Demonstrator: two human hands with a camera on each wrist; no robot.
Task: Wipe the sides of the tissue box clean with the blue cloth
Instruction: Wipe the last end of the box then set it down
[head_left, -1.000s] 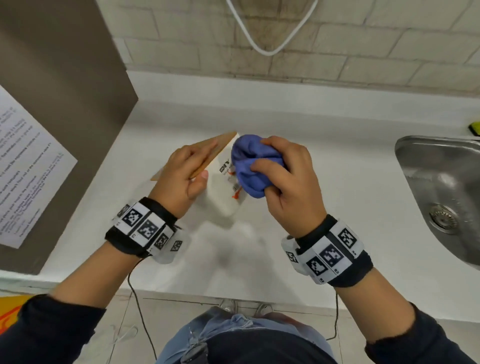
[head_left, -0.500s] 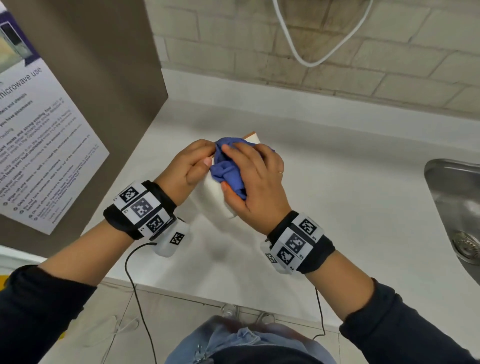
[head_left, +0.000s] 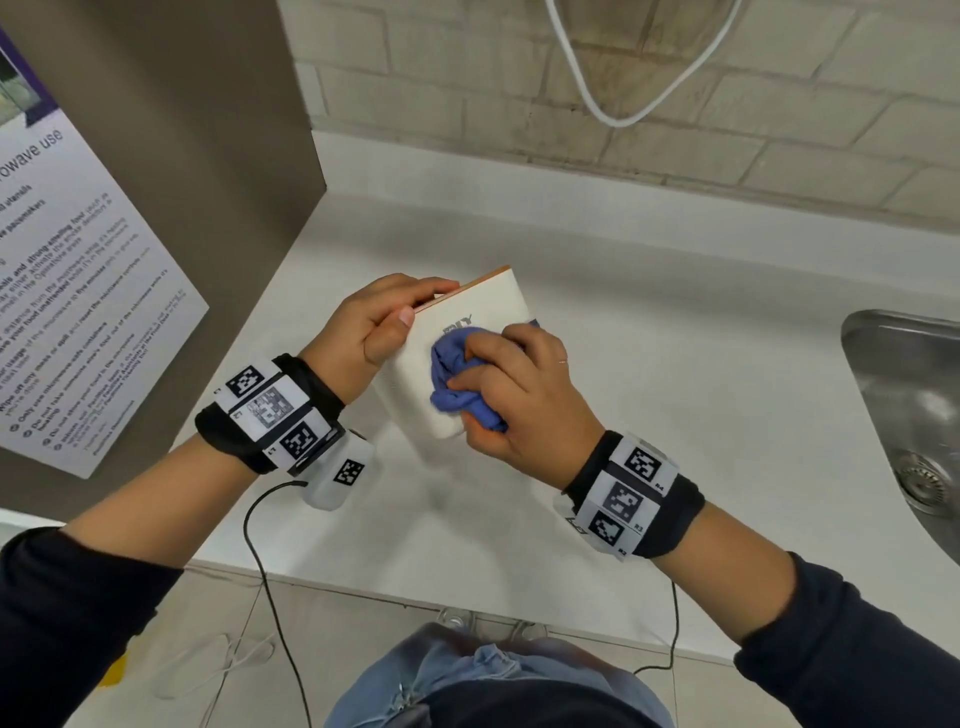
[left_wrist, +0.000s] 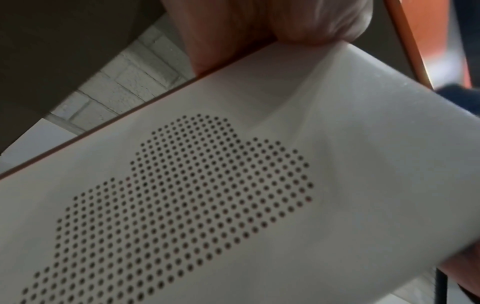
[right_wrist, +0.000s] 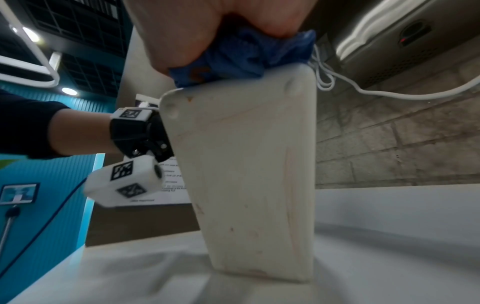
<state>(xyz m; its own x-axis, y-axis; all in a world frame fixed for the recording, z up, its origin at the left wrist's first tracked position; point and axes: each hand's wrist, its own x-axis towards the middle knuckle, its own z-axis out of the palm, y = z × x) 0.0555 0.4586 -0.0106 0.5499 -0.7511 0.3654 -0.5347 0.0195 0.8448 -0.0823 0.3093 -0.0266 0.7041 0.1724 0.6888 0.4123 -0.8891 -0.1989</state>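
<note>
The white tissue box (head_left: 483, 306) with an orange-brown lid edge stands tilted on one corner on the white counter (head_left: 675, 374). My left hand (head_left: 384, 322) grips its upper left edge. My right hand (head_left: 514, 395) holds the bunched blue cloth (head_left: 457, 379) and presses it on the box's upward side, beside dark lettering. In the left wrist view a dotted cloud pattern covers the box's side (left_wrist: 233, 185), with my fingers (left_wrist: 259, 24) on the rim. In the right wrist view the cloth (right_wrist: 249, 53) sits on the top end of the box (right_wrist: 249, 164), whose base face shows faint stains.
A brown cabinet side (head_left: 182, 156) with a printed notice (head_left: 78, 291) stands close on the left. A steel sink (head_left: 914, 415) lies at the right. A brick wall (head_left: 675, 93) with a hanging white cable (head_left: 623, 117) runs behind. Thin sensor cables (head_left: 260, 545) dangle past the counter's front edge.
The cloth has slid from the box's upper end down to the middle of its side. My left hand has shifted along the lid edge. The head view has swung rightward.
</note>
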